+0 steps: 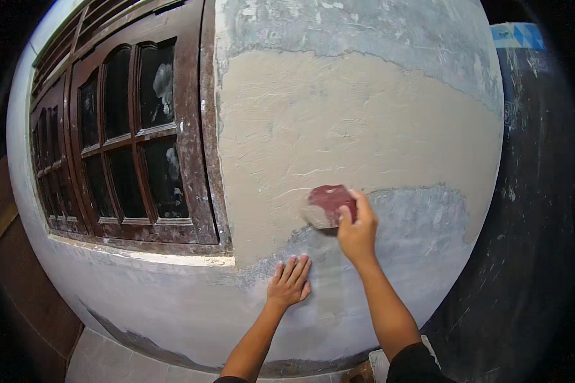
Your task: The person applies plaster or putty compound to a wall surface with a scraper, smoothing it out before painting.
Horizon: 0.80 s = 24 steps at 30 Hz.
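Observation:
My right hand (359, 233) grips a dark red putty scraper (331, 200), a flat flexible blade whose left edge carries beige putty and looks slightly blurred. The blade lies against or just off the wall; I cannot tell which. Around and above it spreads a broad beige layer of putty (338, 121), marked with ridges and streaks. Below the scraper, grey-white wall (406, 236) shows along a ragged lower border of the layer. My left hand (289, 281) rests flat on this lower wall, fingers stretched upward and holding nothing.
A brown wooden window frame (193, 134) with dark panes stands left of the putty, above a pale sill (147, 256). On the right is a dark upright surface (524, 191). Pale floor tiles (118, 360) show at the bottom left, and a pale object (379, 366) sits beside my right sleeve.

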Available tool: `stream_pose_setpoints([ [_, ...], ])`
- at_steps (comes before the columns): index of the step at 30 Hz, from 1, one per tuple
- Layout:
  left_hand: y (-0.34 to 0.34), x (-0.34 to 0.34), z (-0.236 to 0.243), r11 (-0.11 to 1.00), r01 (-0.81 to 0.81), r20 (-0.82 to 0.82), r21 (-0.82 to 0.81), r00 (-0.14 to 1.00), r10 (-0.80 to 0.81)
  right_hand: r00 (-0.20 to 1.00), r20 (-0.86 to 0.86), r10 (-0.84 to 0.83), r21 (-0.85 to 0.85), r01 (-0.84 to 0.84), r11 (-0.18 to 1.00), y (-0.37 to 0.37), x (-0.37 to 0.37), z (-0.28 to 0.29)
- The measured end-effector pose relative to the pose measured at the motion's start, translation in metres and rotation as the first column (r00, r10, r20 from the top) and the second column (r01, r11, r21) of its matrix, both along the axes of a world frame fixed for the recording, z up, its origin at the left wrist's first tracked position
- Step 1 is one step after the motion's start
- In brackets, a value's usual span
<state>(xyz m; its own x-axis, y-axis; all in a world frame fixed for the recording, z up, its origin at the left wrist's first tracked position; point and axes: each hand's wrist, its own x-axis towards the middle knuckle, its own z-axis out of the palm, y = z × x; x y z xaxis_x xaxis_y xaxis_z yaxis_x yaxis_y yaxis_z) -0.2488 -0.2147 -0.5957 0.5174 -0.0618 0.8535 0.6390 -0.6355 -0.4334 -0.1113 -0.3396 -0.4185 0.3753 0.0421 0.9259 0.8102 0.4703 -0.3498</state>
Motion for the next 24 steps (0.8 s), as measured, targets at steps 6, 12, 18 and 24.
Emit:
stream_pose_setpoints([
  [6,-0.003,0.002,0.003,1.000,0.010,0.011,0.027,1.000,-0.010,0.980,-0.165,-0.114,0.056,0.124,0.991,-0.010,0.033,0.004],
  [12,-0.003,-0.001,0.002,1.000,-0.016,0.004,0.006,1.000,0.016,1.000,0.003,0.004,-0.040,-0.004,0.999,0.006,-0.010,-0.011],
  [18,-0.004,0.001,0.003,1.000,0.015,0.008,0.013,1.000,-0.016,0.967,-0.221,-0.129,0.004,0.134,0.991,-0.008,0.026,-0.004],
  [24,-0.001,0.000,0.000,1.000,-0.001,0.009,0.010,1.000,0.001,0.998,0.067,0.016,-0.074,-0.011,0.997,0.012,-0.031,-0.020],
])
